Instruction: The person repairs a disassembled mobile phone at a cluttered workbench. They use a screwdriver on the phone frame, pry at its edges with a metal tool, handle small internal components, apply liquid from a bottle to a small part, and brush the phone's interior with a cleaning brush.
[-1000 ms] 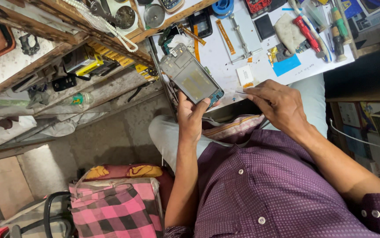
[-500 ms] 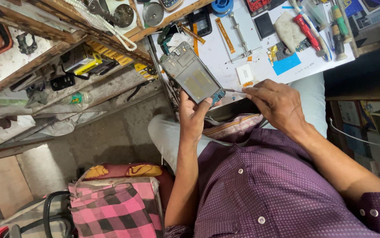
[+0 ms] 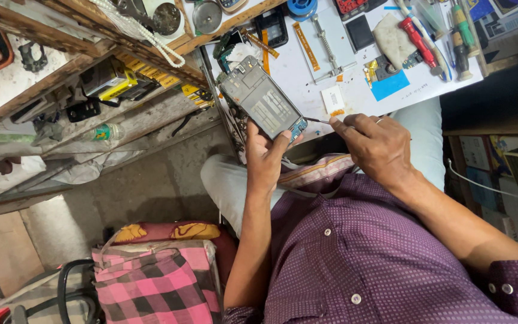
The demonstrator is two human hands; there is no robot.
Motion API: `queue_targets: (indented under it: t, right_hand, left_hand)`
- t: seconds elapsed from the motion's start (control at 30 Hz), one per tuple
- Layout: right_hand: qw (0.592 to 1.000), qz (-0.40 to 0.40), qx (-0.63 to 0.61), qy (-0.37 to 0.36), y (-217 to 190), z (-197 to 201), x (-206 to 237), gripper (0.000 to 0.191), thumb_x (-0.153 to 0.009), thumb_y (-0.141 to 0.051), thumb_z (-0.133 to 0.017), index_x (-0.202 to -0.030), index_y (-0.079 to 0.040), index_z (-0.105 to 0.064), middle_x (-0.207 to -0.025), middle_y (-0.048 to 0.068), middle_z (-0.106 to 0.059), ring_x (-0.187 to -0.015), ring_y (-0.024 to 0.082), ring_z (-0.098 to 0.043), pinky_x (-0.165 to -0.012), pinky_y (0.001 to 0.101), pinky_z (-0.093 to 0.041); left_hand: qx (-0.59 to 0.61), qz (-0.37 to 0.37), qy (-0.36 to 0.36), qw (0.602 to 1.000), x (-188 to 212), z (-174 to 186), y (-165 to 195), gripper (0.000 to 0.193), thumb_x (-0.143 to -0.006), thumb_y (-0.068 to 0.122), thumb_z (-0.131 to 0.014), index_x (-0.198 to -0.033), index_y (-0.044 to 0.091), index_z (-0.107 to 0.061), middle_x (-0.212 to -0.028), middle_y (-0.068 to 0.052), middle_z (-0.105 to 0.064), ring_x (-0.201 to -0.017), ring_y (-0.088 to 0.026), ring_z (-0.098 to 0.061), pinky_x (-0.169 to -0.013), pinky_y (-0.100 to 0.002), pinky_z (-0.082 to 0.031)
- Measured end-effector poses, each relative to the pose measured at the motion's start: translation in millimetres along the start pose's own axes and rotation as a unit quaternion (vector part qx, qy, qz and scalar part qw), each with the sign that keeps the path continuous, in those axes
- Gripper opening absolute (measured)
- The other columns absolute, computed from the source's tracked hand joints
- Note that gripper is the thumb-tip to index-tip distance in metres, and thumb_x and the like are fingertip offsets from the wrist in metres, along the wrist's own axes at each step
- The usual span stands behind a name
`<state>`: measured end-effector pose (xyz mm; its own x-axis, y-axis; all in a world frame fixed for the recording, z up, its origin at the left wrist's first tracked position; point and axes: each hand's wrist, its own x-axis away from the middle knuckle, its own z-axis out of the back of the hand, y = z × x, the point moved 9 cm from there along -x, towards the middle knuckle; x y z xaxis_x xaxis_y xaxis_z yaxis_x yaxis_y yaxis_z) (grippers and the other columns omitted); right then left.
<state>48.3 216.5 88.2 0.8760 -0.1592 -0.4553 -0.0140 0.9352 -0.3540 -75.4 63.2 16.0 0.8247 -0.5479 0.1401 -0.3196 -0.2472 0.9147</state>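
Observation:
My left hand (image 3: 268, 159) grips the lower end of an opened phone (image 3: 260, 103), its back cover off and the grey inner frame and a small blue board showing. My right hand (image 3: 376, 144) pinches a thin metal tool (image 3: 319, 121) whose tip touches the phone's lower corner by the blue board. Both hands hover just in front of the white worktable (image 3: 307, 69). I wear a purple dotted shirt and light trousers.
On the worktable lie a black phone frame (image 3: 272, 27), orange flex strips (image 3: 305, 45), a red-handled screwdriver (image 3: 418, 36), a blue card (image 3: 389, 86) and a grey cloth (image 3: 394, 37). Wooden shelves (image 3: 109, 84) with parts stand left. A pink checked bag (image 3: 151, 282) sits below.
The phone and both hands have shifted slightly; the tool tip stays at the phone's lower corner. Nothing was picked up or released.

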Motion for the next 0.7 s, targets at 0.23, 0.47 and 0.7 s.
queue_targets:
  t: [0.23,0.47,0.7]
  right_hand:
    - [0.969,-0.137,-0.193,-0.067,27,-15,-1,0.018,-0.091,-0.006,-0.075,-0.108,-0.008,-0.08,-0.09,0.007,-0.072,-0.075,0.023,-0.069,-0.063,0.0346,-0.051]
    - [0.933,-0.206,-0.265,-0.128,45,-31,-1,0.016,-0.091,-0.014,-0.077,-0.106,-0.009,-0.08,-0.088,0.01,-0.073,-0.077,0.025,-0.071,-0.067,0.0356,-0.052]
    - [0.941,-0.194,-0.26,-0.096,45,-26,0,0.015,-0.093,-0.015,-0.076,-0.106,-0.008,-0.08,-0.092,0.009,-0.074,-0.08,0.024,-0.072,-0.068,0.0342,-0.053]
  left_hand:
    - [-0.002,0.021,0.004,1.0,1,2,-3,0.052,-0.097,-0.008,-0.058,-0.144,0.001,-0.037,-0.127,-0.015,-0.063,-0.112,-0.022,-0.067,-0.092,-0.041,-0.065]
    - [-0.009,0.032,-0.001,0.999,1,1,-5,0.05,-0.097,-0.008,-0.057,-0.143,0.0,-0.038,-0.128,-0.015,-0.063,-0.113,-0.022,-0.067,-0.093,-0.041,-0.064]
    - [0.002,0.035,-0.01,0.999,1,-1,-6,0.053,-0.098,-0.008,-0.056,-0.146,0.001,-0.036,-0.128,-0.015,-0.062,-0.113,-0.022,-0.067,-0.094,-0.042,-0.064]
